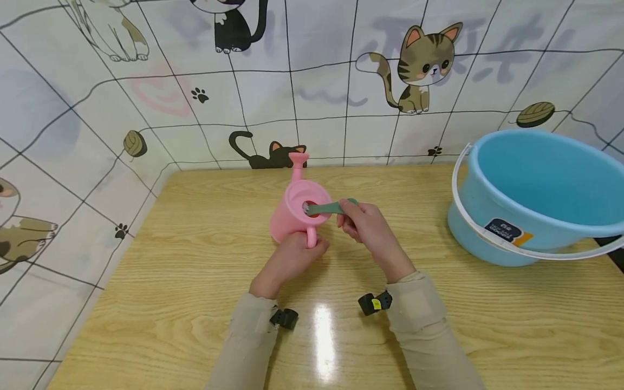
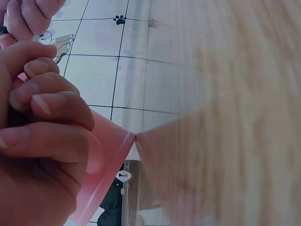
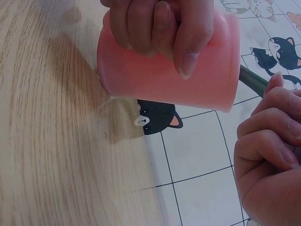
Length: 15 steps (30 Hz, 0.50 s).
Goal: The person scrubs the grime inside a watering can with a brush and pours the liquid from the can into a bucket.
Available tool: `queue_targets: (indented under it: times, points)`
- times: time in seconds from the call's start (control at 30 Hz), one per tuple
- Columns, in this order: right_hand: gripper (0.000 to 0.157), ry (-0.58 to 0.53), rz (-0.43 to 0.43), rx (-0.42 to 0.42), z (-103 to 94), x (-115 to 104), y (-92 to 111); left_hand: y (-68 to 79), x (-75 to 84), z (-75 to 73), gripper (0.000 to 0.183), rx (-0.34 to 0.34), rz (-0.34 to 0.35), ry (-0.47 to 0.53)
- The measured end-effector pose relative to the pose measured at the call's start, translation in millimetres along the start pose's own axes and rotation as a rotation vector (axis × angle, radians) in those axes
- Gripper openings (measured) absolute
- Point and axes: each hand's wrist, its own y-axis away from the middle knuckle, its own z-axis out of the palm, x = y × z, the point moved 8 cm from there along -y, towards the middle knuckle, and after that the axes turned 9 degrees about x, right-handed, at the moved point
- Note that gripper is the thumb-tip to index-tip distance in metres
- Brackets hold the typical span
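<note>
A pink watering can is on the wooden table, its round top opening facing the head camera and its spout pointing at the wall. Curled fingers of my left hand grip its handle. In the left wrist view, an edge of the can meets the tabletop. My right hand pinches a green-handled brush. Its pale bristled head lies at the can's opening, where some red shows inside. From the right wrist, the green handle runs from the can's rim to the right hand.
A light blue bucket with a white handle stands at the table's right side. Behind the wooden table hangs a wall covering printed with cats and grid lines, which also runs along the left. Each wrist wears a small black camera.
</note>
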Motion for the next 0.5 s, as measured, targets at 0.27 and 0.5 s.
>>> queue_targets:
  times: [0.27,0.5]
  points:
    - [0.053,0.01,0.01,-0.013,4.6,1.8,0.3,0.6,1.3,0.4,0.039,-0.002,0.011,0.003]
    - [0.05,0.023,0.04,-0.02,7.8,6.0,-0.2,1.1,3.8,-0.6,0.038,0.005,0.033,-0.014]
